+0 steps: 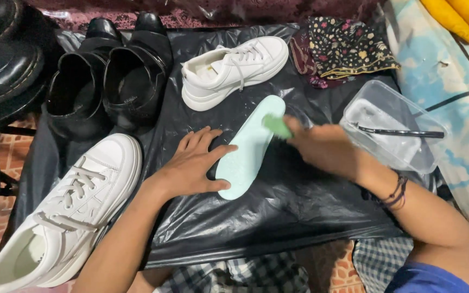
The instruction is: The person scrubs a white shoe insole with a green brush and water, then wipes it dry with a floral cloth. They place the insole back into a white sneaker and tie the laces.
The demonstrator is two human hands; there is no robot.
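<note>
Scrubbing a pale green insole (249, 145) on the black plastic sheet (278, 211)

The left hand (191, 163), fingers spread flat, pins the insole's edge; the right hand (321, 145), blurred, fingers closed on a green scrubber (276, 126). Steady pinning with short strokes would likely serve best; the insole lies flat, mint-coloured

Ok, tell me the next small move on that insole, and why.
Probably sweep the green scrubber down toward the heel. The right hand holds it near the toe of the mint insole, while the left hand pins the heel end on the black plastic sheet.
</note>
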